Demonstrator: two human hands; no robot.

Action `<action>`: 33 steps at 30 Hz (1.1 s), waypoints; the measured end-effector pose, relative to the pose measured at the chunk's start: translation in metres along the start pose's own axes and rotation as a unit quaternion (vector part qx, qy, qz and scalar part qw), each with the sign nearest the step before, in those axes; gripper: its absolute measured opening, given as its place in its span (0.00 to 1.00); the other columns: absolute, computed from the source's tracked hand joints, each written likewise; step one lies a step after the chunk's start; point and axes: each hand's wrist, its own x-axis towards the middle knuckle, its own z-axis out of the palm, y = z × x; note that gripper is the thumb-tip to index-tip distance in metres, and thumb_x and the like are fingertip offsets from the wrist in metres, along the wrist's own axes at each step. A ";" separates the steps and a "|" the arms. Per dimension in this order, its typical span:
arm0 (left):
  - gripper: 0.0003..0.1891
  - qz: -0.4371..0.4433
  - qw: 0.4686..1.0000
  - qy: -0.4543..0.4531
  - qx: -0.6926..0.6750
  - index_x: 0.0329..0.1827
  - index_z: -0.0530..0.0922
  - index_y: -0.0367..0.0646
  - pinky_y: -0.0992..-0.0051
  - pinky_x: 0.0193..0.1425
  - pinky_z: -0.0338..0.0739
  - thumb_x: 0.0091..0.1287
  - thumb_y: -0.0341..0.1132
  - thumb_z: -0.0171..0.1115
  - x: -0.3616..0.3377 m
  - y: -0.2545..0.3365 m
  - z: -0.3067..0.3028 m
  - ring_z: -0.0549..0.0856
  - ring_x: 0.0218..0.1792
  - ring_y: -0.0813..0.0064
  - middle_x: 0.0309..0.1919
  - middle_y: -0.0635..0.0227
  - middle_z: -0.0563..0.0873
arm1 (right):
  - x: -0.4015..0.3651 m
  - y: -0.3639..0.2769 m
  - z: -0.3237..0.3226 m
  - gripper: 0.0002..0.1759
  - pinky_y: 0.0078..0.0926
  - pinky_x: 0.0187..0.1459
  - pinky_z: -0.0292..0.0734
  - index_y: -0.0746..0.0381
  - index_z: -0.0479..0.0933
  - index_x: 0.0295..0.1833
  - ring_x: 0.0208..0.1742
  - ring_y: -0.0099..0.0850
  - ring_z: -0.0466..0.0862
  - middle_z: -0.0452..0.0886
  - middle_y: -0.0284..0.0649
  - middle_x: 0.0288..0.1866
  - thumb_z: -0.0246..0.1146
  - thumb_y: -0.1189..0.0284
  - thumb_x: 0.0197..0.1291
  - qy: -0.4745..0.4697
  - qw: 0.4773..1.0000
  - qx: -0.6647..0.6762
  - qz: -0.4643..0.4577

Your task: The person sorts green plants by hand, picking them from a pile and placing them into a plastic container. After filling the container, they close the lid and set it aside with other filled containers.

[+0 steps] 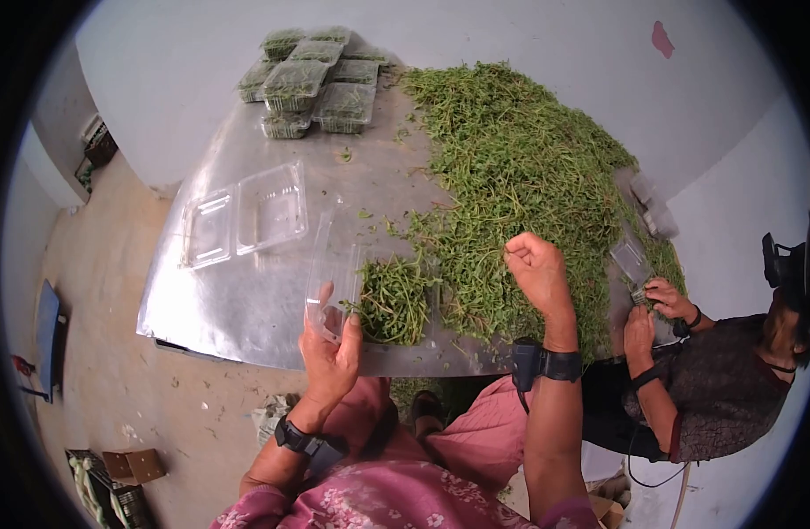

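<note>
My left hand grips the near edge of an open clear plastic container, whose lid stands up on its left side. Green leafy stems fill the container's right part. Over the large heap of loose greens is my right hand, its fingers curled together in a pinch; whatever is between them is too small to make out. Another open container, with nothing in it, lies on the metal table to the left.
Several filled, closed containers are stacked at the table's far left. At the right, a co-worker has both hands at a small container beside the heap. Crates and a cardboard box stand on the floor at lower left.
</note>
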 end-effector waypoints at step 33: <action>0.25 -0.014 1.000 0.000 0.000 0.67 0.67 0.32 0.80 0.31 0.70 0.68 0.27 0.60 -0.002 -0.001 -0.001 0.74 0.27 0.84 0.25 0.73 0.76 | -0.007 -0.009 -0.017 0.09 0.19 0.32 0.73 0.68 0.76 0.43 0.32 0.16 0.75 0.78 0.32 0.31 0.65 0.81 0.56 -0.062 0.998 0.013 0.021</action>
